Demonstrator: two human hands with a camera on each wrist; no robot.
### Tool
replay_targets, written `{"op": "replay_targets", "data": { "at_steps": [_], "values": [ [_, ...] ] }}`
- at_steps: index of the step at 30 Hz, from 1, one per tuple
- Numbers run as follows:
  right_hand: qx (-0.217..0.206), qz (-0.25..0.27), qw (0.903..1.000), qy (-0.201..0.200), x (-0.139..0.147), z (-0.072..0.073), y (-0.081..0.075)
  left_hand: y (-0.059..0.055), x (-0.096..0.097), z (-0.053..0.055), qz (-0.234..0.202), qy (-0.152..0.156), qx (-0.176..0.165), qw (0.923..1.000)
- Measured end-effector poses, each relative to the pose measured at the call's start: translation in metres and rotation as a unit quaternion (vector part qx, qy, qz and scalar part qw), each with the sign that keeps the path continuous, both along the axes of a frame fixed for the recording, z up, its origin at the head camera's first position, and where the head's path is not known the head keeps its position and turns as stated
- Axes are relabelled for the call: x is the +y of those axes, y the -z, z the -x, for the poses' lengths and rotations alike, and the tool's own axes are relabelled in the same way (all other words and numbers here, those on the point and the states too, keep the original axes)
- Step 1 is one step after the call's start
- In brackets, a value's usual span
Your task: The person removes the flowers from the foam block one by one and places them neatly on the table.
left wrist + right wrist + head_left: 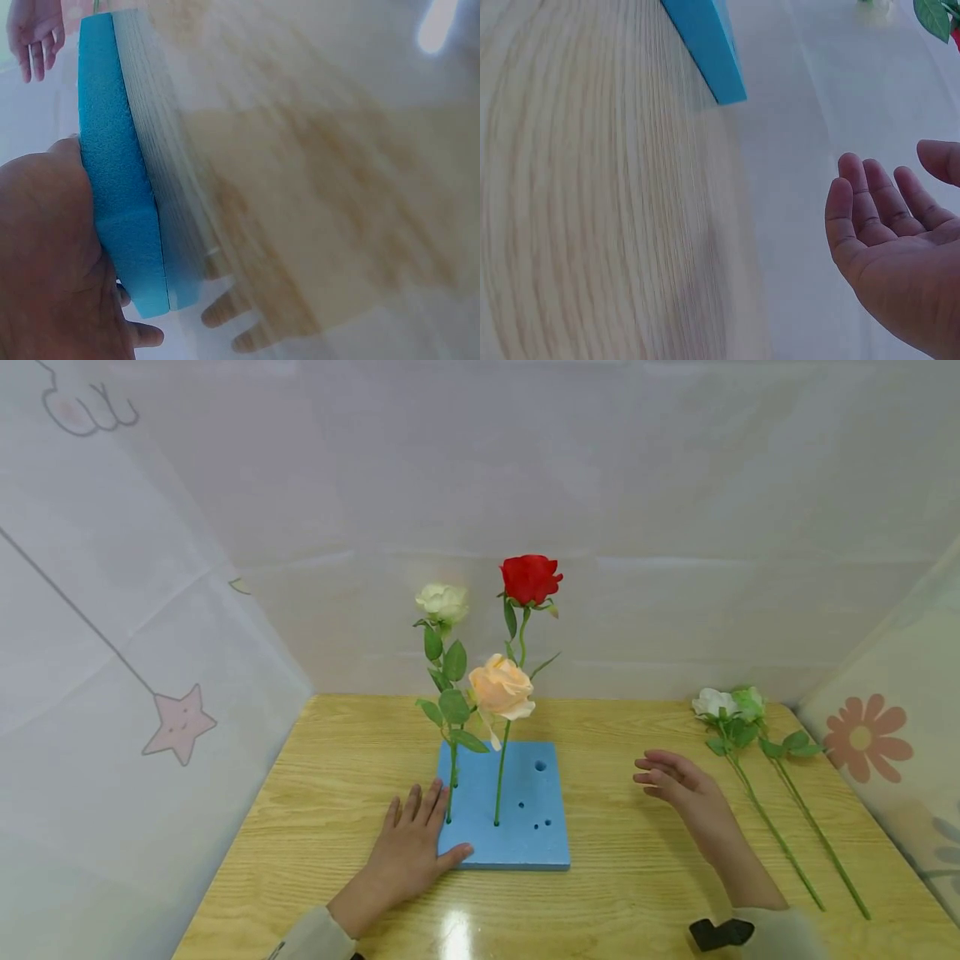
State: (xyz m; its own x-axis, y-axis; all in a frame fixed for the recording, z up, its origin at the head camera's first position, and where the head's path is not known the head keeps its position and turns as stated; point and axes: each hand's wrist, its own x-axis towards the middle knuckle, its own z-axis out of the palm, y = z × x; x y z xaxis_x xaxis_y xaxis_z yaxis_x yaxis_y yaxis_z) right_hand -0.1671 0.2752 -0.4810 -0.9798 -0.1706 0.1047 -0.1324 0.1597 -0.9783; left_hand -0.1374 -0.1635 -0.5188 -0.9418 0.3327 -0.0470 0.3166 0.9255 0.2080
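Note:
A blue foam block (534, 852) lies on the table in the head view, bearing three upright artificial roses. They are a cream-white rose (442, 602), a red rose (530, 579) and a peach rose (501, 687). The peach bloom hides part of the red rose's stem. My left hand (408, 852) rests at the block's left side, fingers spread and thumb over its near left corner. In the left wrist view the palm (52, 247) is against the blue block (120, 157). Holding nothing, my right hand (693, 797) hovers right of the block, fingers loosely bent.
At the table's right side lie a white rose (714, 703) and a pale green rose (748, 702), long stems pointing toward the near edge. Several holes, including a larger hole (540, 766), show in the block's right half. Printed cloth walls (630, 485) enclose the wooden table (337, 752).

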Motion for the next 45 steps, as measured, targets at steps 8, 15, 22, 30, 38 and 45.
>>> {"op": "replay_targets", "data": {
  "at_steps": [8,15,22,30,38,45],
  "values": [
    [-0.012,0.022,0.9995,-0.019,-0.03,0.006,-0.001,0.001,-0.001,0.001,0.004,0.001,0.0,1.0],
    [-0.006,0.03,0.9988,-0.037,-0.051,0.012,-0.002,0.002,-0.001,0.002,0.01,0.003,0.0,0.9999],
    [-0.01,0.039,0.998,-0.047,-0.071,0.016,-0.005,0.003,-0.001,0.002,0.014,0.001,-0.002,0.9999],
    [-0.018,0.071,0.995,-0.068,-0.089,0.02,-0.008,0.002,-0.001,0.001,0.013,0.001,0.003,0.9999],
    [0.004,0.078,0.9923,-0.096,-0.104,0.024,-0.006,0.003,0.0,0.001,0.016,0.002,0.005,0.9999],
    [-0.023,0.094,0.991,-0.093,-0.12,0.025,-0.006,0.002,-0.001,0.001,0.012,0.003,0.004,0.9999]
  ]
}}
